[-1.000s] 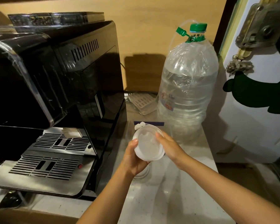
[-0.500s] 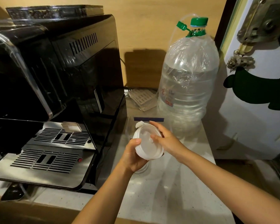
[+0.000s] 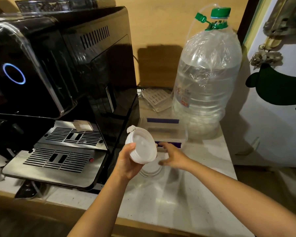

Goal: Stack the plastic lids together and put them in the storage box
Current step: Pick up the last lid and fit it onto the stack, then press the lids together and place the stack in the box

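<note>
A: left hand [image 3: 126,164]?
B: Curled around the stack of lids [image 3: 141,147], thumb on its near rim, stack tilted, held above the counter [image 3: 169,202].
A: right hand [image 3: 172,155]?
B: Fingers spread, blurred, holding nothing, just right of the stack.
A: More lids?
B: One clear lid [image 3: 150,170] flat on the counter, under and between both hands.
A: Box?
B: Clear storage box [image 3: 162,130] with blue strips, just beyond the right fingertips, left of the water bottle [image 3: 207,79].
</note>
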### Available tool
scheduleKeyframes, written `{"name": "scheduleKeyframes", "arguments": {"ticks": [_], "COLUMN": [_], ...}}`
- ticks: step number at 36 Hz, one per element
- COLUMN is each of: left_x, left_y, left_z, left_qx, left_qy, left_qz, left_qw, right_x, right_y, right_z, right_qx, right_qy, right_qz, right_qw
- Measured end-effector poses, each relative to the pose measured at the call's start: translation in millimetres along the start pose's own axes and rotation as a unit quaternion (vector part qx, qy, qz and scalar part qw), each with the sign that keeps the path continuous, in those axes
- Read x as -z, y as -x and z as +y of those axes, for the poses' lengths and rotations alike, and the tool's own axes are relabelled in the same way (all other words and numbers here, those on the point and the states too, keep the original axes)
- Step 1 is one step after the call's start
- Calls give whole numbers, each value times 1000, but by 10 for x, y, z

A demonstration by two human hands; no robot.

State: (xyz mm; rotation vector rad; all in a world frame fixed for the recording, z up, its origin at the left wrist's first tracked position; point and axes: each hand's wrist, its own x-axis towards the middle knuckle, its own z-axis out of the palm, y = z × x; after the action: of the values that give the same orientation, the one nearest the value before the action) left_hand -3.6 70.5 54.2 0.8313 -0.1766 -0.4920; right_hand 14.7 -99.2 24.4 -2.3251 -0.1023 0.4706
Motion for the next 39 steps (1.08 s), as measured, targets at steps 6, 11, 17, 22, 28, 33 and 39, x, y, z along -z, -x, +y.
{"name": "scheduleKeyframes", "arguments": {"ticks": [6,11,17,22,28,33,39], "left_x": [86,73,49,63,92,92,82], "left_y": [119,204,240,221,182,122,28], "left_z": [30,69,97,113,110,92,73], "left_qx": [-22,-21,-11,-5,-6,-6,-1], "left_qy": [6,-7,-13,-13,-22,-1,-9], "left_qz": [24,65,81,88,71,63,55], "left_qw": [999,998,997,996,997,998,998], "right_x": [-276,-475,-515,-508,-530,-491,-306], "right_y": [-122,-220,-234,-281,-357,-386,-385], "right_z": [-68,-239,-308,-285,-231,-138,24], "right_qx": [11,12,14,-2,0,2,-7], "right_qy": [240,262,272,264,280,275,173], "right_qz": [-104,-83,-95,-108,-102,-78,-12], "right_qw": [965,961,957,959,955,958,985]}}
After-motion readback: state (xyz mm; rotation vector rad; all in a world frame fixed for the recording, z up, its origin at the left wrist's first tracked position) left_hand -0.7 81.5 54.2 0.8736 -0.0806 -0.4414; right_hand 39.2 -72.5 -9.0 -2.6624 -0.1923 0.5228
